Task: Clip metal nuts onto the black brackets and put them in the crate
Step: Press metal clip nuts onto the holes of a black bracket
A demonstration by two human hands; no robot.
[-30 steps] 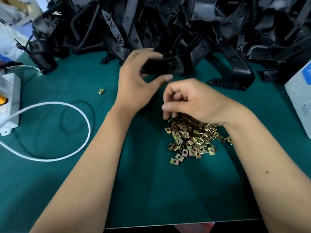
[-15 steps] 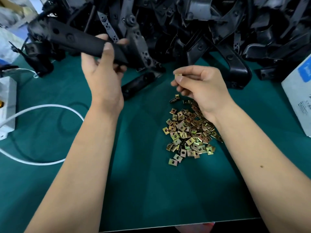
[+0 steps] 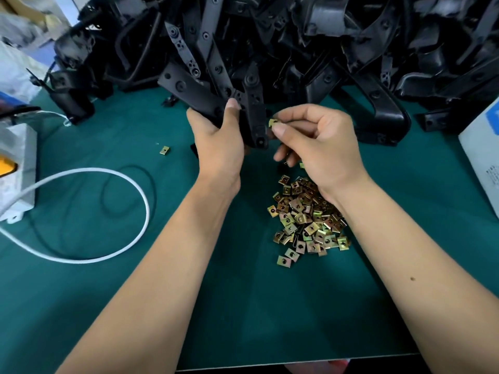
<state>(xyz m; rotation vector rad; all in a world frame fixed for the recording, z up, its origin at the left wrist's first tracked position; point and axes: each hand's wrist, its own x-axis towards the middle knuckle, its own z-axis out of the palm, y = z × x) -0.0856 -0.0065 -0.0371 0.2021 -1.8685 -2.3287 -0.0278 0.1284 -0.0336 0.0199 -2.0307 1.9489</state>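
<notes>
My left hand [image 3: 218,141] grips a black bracket [image 3: 255,109] above the green mat, its lower arm hanging down between both hands. My right hand [image 3: 316,141] pinches a brass metal nut [image 3: 273,122] between thumb and forefinger, right beside the bracket's lower arm. A heap of several brass nuts [image 3: 305,217] lies on the mat under my right wrist. One stray nut [image 3: 164,150] lies alone to the left. No crate is in view.
A big pile of black brackets [image 3: 310,44] fills the back of the green mat [image 3: 243,306]. A white box [image 3: 16,168] with a white cable [image 3: 113,211] sits at the left. Another white box [image 3: 483,157] stands at the right edge.
My left hand has brought the bracket from the upper left down toward the middle. My right hand, with the nut pinched, has closed in on the bracket's lower arm.
</notes>
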